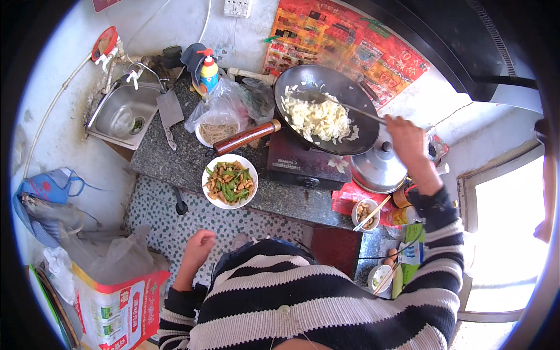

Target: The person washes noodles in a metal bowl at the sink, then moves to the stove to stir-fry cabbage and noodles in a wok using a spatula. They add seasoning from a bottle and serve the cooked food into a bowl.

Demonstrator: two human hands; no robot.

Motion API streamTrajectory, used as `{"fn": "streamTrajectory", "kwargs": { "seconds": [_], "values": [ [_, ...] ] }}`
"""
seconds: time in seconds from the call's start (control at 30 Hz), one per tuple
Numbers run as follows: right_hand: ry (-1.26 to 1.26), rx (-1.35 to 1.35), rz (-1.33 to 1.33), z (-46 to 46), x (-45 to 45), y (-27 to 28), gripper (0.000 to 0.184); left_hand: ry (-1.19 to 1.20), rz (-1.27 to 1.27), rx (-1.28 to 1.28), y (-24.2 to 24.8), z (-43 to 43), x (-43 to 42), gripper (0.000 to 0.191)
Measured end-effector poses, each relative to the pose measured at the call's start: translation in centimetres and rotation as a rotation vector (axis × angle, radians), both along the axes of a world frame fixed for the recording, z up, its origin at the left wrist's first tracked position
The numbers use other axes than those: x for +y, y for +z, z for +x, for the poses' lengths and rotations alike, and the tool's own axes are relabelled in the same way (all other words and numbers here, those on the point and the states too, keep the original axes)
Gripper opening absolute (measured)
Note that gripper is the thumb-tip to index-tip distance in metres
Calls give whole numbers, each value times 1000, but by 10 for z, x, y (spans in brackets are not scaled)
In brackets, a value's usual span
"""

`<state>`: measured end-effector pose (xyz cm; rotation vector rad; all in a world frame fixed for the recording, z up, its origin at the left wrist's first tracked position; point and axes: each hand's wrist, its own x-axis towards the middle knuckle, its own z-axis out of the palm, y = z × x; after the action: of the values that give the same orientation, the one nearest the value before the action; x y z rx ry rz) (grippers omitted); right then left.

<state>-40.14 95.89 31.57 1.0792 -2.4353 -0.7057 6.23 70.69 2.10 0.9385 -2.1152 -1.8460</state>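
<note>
My right hand [407, 140] grips the handle of a metal spatula [361, 112], whose head rests among chopped pale cabbage [321, 118] in a black wok [367, 140]. The wok sits on a gas stove [291, 159], its wooden handle [247, 138] pointing to the lower left. My left hand [201, 247] hangs in front of the counter with fingers loosely curled and holds nothing. Nearest to it on the counter edge stands a white plate [208, 197] of green peppers and meat. A silver pot lid [380, 168] lies right of the stove.
A cleaver [170, 111] lies beside the steel sink [124, 118]. Noodles in a bowl [217, 131], plastic bags [223, 103] and a pump bottle [209, 74] stand left of the wok. A small bowl [366, 214] with chopsticks is at the right; a range hood [463, 48] hangs above.
</note>
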Motion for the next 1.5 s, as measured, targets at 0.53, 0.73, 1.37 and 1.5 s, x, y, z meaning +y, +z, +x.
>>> {"fn": "streamTrajectory", "kwargs": {
  "seconds": [0.53, 0.73, 1.37, 1.5],
  "values": [
    [-337, -628, -295, -97, 1, -29, 33, 340, 417, -381, -121, 92, 29, 10],
    [-22, -54, -140, -11, -24, -17, 15, 297, 347, -382, -123, 81, 12, 12],
    [-544, -1137, -569, -73, 11, -62, 28, 288, 406, -341, -118, 73, 15, 14],
    [-270, -461, -587, -35, 4, -92, 23, 265, 384, -353, -120, 69, 9, 15]
  ]
}}
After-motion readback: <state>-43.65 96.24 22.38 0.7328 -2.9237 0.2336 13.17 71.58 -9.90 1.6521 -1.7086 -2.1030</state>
